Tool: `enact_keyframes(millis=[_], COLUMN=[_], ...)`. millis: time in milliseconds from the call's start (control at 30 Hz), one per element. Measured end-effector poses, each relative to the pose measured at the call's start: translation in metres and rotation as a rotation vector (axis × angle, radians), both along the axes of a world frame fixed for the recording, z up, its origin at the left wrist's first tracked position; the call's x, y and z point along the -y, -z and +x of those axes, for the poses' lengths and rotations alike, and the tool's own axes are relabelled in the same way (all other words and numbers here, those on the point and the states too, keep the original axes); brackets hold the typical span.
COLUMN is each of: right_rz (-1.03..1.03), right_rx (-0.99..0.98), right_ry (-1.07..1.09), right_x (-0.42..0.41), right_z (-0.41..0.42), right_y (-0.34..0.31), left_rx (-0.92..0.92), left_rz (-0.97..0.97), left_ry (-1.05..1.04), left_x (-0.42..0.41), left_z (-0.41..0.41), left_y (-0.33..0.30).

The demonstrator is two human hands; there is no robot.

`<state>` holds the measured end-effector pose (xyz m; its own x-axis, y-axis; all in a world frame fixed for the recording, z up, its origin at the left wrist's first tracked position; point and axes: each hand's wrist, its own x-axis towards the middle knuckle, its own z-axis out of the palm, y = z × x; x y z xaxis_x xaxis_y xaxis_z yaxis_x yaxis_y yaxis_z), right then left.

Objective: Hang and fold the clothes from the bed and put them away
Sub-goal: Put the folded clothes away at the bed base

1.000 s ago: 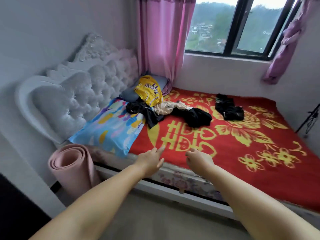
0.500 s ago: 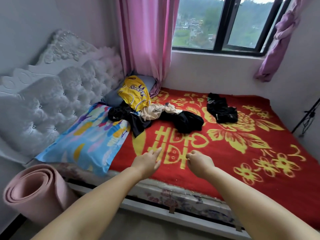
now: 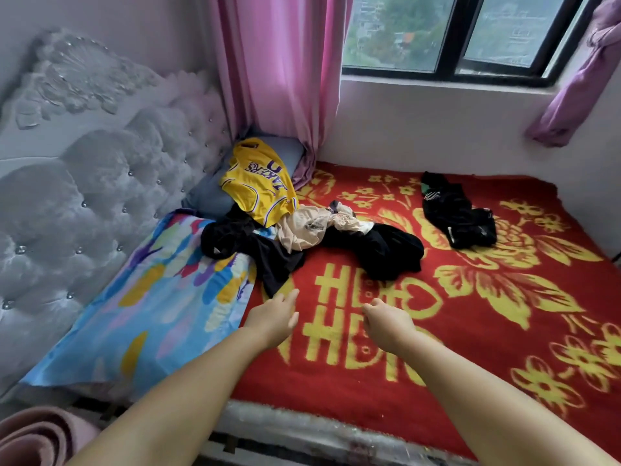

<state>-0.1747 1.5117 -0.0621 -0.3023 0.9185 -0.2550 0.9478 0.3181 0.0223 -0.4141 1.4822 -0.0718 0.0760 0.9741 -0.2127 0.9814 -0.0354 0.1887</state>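
- A rolled pink mat (image 3: 30, 438) stands on the floor at the near left corner of the bed, below the mattress edge.
- A tufted grey headboard (image 3: 84, 203) runs along the left end of the bed.
- A pillow with a bright multicoloured case (image 3: 144, 311) lies against the headboard at the near left corner of the bed; a grey-blue pillow (image 3: 208, 196) lies beyond it, at the far left corner.
- A yellow jersey (image 3: 258, 186) is draped over the grey-blue pillow, its lower hem reaching down onto the heap of clothes.
- A black garment (image 3: 248, 250) lies crumpled partly on the coloured pillow and partly on the red blanket (image 3: 336, 375), one end trailing toward the near edge.
- The left hand (image 3: 274, 317) hovers over the blanket just short of that trailing end, fingers relaxed and loosely extended, holding nothing.
- A beige garment (image 3: 312, 227) is bunched between the two dark pieces, touching the jersey.
- A pink curtain (image 3: 279, 72) hangs at the far left corner, its hem touching the bed.
- The right hand (image 3: 386, 322) hovers near the left one, fingers curled under, nothing in it.
- A second black garment (image 3: 386, 253) lies heaped just right of the beige one, around the middle of the bed.
- A third black garment (image 3: 457, 216) lies apart, toward the far edge below the window (image 3: 453, 35).
- A purple curtain (image 3: 584, 79) is tied back at the far right.
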Motion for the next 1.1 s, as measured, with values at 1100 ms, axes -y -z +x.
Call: enact_keyframes(millis=[1100], right_rz=[-0.296], right_rx=[-0.146], right_ry=[0.037], right_x=[-0.245], right_z=[-0.143], right_y=[0.379], left_rx=[-0.253], left_rz=[-0.219], left_ry=[-0.045], left_x=[-0.321], left_z=[-0.121], left_y=[0.337])
